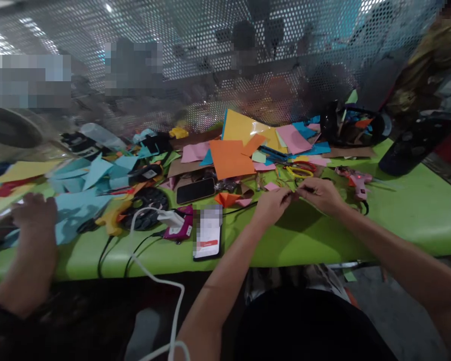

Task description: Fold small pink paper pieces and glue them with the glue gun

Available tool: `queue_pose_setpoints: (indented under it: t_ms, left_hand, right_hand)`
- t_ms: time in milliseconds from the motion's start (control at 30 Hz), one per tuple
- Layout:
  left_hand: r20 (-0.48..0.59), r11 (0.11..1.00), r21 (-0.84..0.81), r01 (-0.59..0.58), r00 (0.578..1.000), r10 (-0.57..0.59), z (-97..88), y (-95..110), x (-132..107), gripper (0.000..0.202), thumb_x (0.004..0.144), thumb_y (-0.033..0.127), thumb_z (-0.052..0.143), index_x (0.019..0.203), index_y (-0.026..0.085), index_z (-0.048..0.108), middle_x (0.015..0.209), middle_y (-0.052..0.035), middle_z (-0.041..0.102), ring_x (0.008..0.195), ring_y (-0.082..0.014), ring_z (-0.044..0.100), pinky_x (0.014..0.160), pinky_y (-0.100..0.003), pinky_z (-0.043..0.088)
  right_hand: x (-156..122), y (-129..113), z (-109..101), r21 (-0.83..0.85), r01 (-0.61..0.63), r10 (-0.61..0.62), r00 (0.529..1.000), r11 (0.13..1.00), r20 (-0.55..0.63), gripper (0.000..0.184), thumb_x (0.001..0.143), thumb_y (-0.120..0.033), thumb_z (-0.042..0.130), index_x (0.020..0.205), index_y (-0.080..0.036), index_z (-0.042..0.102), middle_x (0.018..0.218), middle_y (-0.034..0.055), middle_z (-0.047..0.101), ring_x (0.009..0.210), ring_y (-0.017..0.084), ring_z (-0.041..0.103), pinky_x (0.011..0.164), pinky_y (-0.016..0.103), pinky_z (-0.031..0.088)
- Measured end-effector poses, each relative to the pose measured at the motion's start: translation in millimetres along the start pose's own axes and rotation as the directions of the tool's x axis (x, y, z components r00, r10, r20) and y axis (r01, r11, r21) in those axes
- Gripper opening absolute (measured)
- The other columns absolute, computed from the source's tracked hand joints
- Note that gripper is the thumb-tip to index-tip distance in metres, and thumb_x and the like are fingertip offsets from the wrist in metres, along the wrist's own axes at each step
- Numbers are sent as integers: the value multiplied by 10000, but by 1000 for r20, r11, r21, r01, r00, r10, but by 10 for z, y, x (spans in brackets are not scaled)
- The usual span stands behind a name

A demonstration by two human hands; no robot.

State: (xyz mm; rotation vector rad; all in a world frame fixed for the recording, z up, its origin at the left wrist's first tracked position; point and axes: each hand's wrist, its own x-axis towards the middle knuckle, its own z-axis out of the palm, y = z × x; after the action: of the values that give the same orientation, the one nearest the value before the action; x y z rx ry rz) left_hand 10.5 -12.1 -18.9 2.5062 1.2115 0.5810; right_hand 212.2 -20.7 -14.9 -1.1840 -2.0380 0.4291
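Observation:
My left hand [272, 204] and my right hand [321, 194] meet above the green table, fingertips pinched close together. Between them is something small and thin that I cannot make out. Just beyond the fingers lie yellow-handled scissors [299, 172]. A small pink paper piece [271, 186] rests behind my left hand. To the right of my right hand stands a pink glue gun [355, 180] with a red light. Left of my left forearm are a lit phone [209, 233] and a folded orange paper piece [227, 199].
Coloured paper [233, 159] is heaped along the back. A dark phone [195, 191], a purple power strip [178, 224] with a white cable, a yellow glue gun [115, 218] and a black bottle [406, 145] lie about. Another person's hand [33, 210] is at the left.

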Motion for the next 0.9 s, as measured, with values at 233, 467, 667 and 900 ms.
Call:
queue_pose_setpoints:
  t_ms: [233, 467, 667, 900]
  left_hand:
    - [-20, 999, -39, -29, 999, 28, -9, -3, -25, 256, 988, 278, 435, 948, 206, 677, 901, -49, 722, 841, -188, 650, 712, -256, 428]
    - [-95, 969, 105, 224, 972, -214, -338, -107, -125, 284, 983, 385, 459, 1023, 215, 683, 966, -63, 743, 888, -220, 659, 823, -327, 448]
    - [-127, 801, 465, 376, 924, -360, -686, -352, -340, 152, 877, 258, 595, 956, 207, 715, 1038, -134, 748, 1081, -324, 606, 903, -433, 410]
    - [-16, 776, 530, 342, 919, -394, -661, -447, -362, 105, 811, 225, 656, 885, 212, 730, 999, -153, 747, 1067, -351, 604, 897, -457, 374]
  right_hand:
    - [-10, 6, 45, 76, -32, 33, 999, 997, -12, 252, 907, -370, 592, 778, -215, 744, 763, 26, 725, 723, 188, 642, 680, 277, 440]
    - [-9, 26, 67, 144, -114, 126, 988, 983, -84, 218, 878, -375, 611, 823, -195, 721, 780, 38, 729, 720, 201, 632, 664, 293, 447]
    - [-8, -66, 19, 161, -130, 146, 985, 978, -94, 229, 876, -375, 601, 820, -188, 721, 752, 37, 716, 678, 186, 603, 624, 283, 423]
    - [-37, -106, -7, 178, -100, 116, 990, 979, -77, 231, 883, -371, 611, 832, -187, 741, 756, 37, 719, 687, 190, 609, 625, 286, 424]
